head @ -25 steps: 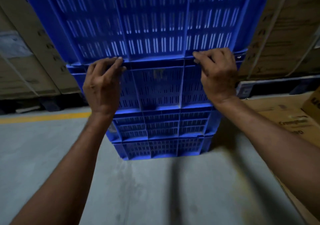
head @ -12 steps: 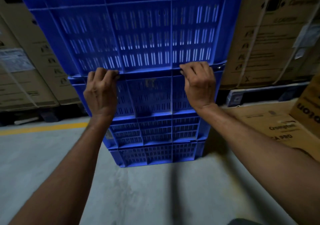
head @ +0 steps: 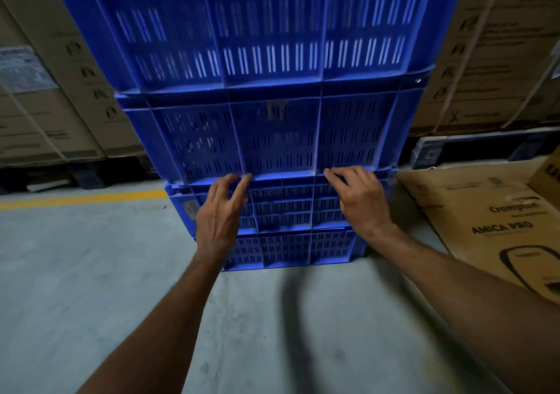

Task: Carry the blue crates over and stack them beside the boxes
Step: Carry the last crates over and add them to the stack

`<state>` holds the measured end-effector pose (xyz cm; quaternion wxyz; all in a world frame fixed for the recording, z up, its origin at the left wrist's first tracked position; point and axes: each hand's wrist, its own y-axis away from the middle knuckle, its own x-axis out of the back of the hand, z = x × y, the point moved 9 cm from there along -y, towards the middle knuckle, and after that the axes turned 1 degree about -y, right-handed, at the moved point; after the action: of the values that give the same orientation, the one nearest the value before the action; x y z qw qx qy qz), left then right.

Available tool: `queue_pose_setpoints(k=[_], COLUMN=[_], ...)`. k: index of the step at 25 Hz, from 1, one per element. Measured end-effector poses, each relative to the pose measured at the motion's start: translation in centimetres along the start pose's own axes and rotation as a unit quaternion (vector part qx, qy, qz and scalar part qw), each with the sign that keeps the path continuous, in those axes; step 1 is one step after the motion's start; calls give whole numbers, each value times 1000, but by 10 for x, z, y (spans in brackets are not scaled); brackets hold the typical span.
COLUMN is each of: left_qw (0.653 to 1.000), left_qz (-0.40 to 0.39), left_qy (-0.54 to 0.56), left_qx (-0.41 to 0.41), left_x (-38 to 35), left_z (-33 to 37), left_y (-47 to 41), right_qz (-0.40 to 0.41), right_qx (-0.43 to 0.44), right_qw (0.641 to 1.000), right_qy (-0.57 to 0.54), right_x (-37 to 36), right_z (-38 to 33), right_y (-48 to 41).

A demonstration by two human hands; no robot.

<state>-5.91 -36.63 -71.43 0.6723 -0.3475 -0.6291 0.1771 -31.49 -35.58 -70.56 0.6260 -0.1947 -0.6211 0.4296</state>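
Several slotted blue crates stand stacked on the concrete floor in front of me. The top crate (head: pixel 242 30) fills the upper frame and sits on a second crate (head: pixel 272 139). Below are a third crate (head: pixel 285 205) and the bottom crate (head: pixel 285 248). My left hand (head: pixel 219 215) is at the seam between the second and third crates, fingers spread and fingertips at the rim. My right hand (head: pixel 360 202) rests its fingertips on the same seam further right. Neither hand is closed around anything.
Tall strapped cardboard boxes (head: pixel 491 60) stand right of the stack, and more boxes (head: pixel 45 105) on pallets to the left. A printed cardboard box (head: pixel 485 211) lies low at the right. A yellow floor line (head: pixel 75 198) runs along the left. Bare concrete lies near me.
Both hands let go of the seam under the top crate and dropped one crate lower. The view moved closer to the stack.
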Motion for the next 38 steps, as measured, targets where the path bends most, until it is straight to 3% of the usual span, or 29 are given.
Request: queue_pose_setpoints(k=[6,9,14,18,21,23,25,30,32,35,38], left_qw=[991,990,993,993,999,994,993,993,992,984,995], left_qz=[126,143,118,99,-13,-104,-119,-114,-126,-167,-97], left_qy=[-28,-11,0,65,37,14,13,-15,-14,9,26], left_qx=[-31,-12,26,14,10,-10,0,-7,18,62,17], left_x=[-2,-6,-8,-28,-77,-108,-119,-129,-130,-117,-73], left_z=[-2,-3,-3,1,9,17,17,16,15,21,51], left_y=[0,-2,-8,32,75,91,93,91,87,81,56], right_qz=[133,160,129,84,-37,-130,-173,-108,-128,-155,-36], right_qx=[-26,-53,-36,-32,6,-19,-33,13,8,-26,-132], right_qw=[990,985,990,995,998,990,984,993,991,987,985], right_qy=[33,40,46,-32,-56,-46,-18,38,40,-32,-109], right_x=[6,6,7,-4,-45,-83,-111,-124,-125,-112,-42], right_z=[0,2,-2,-10,-26,-21,-16,-19,-21,-16,20], right_y=[-11,-6,-11,37,86,105,113,117,111,99,79])
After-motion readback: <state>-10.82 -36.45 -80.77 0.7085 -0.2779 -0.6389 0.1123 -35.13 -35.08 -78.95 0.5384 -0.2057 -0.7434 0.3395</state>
